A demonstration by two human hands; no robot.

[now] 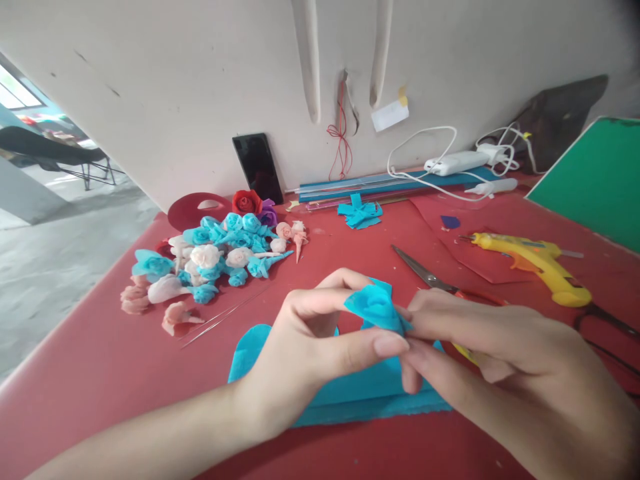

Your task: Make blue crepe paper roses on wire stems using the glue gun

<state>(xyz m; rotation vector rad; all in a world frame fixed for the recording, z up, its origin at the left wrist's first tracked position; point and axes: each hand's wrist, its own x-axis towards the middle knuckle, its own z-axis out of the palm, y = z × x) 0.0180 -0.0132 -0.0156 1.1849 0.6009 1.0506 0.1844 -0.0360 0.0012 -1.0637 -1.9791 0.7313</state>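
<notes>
Between my two hands is a blue crepe paper flower (pixel 376 305), partly rolled, with a pointed petal edge sticking out to the left. My left hand (pixel 320 333) pinches it between thumb and fingers from the left. From the right, my right hand (pixel 480 347) grips its lower side with thumb and forefinger, the fingertips of both hands nearly meeting. Under the hands lies a sheet of blue crepe paper (pixel 345 407), partly hidden by them. Scissors (pixel 425 272) rest just behind my right hand, their handles partly covered.
Finished paper flowers (pixel 220 257) are heaped at the left. A yellow glue gun (pixel 535 260) lies right, near a green board (pixel 595 180). Blue paper strips (pixel 359 212), a phone (pixel 259 167) and a white power strip (pixel 457 163) are along the wall. Thin wires (pixel 215 323) lie left of my hands.
</notes>
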